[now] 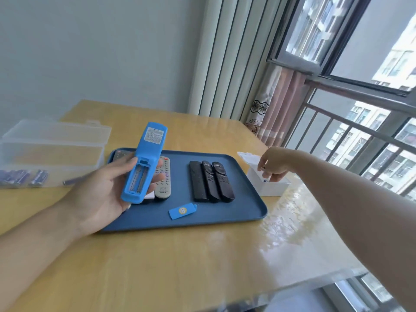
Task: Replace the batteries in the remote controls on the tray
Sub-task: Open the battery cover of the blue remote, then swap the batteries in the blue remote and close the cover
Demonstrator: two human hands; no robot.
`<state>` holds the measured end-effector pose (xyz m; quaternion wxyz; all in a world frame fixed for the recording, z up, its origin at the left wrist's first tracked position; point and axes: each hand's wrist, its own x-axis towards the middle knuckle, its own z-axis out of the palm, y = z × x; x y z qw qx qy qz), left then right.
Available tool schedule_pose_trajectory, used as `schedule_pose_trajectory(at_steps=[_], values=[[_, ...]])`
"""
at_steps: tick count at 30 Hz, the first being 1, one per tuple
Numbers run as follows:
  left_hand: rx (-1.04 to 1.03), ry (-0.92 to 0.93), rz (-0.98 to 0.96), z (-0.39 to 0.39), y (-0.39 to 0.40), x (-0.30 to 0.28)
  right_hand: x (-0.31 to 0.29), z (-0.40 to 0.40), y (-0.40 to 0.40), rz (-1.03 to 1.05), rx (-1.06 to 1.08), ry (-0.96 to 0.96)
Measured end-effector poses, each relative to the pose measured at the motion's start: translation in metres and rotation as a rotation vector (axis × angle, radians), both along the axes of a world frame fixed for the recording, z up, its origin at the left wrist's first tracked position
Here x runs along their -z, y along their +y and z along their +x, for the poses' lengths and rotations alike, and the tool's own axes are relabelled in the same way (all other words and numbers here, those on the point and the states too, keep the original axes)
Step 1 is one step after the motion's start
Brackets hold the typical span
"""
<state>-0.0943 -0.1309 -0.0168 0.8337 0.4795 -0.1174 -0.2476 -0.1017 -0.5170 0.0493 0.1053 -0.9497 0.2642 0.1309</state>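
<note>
Your left hand (105, 188) grips the blue remote (144, 163) above the tray (247, 212), back up, battery bay open and empty. Your right hand (273, 164) reaches into the white box (267, 188) just right of the tray, fingers curled; what they hold, you cannot tell. The blue cover (182, 211) lies on the tray near 3 black remotes (210, 181). Batteries (22, 177) sit in a clear box on the bench (157, 262).

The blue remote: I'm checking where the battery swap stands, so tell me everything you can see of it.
The blue remote looks like plastic in a bright blue sleeve. The left hand grips it above the tray, back side facing the camera, tilted away. A printed label sits near its far end. Its battery bay is open and looks empty; the blue cover lies on the tray.
</note>
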Motion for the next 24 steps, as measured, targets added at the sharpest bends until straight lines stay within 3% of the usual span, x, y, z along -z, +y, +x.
schedule_pose_trajectory(at_steps=[11, 18, 22, 24], values=[[0.0, 0.007, -0.003, 0.008, 0.004, 0.004, 0.029, 0.0, -0.001, -0.135, 0.055, 0.014], [-0.003, 0.03, 0.015, 0.002, -0.003, 0.0, 0.029, 0.0, -0.02, -0.19, 0.099, 0.038], [-0.036, 0.032, 0.018, 0.002, -0.004, 0.0, 0.022, 0.0, -0.029, -0.304, -0.003, 0.117], [-0.082, 0.042, -0.011, 0.005, -0.001, 0.002, 0.009, 0.004, -0.02, -0.25, 0.022, 0.092]])
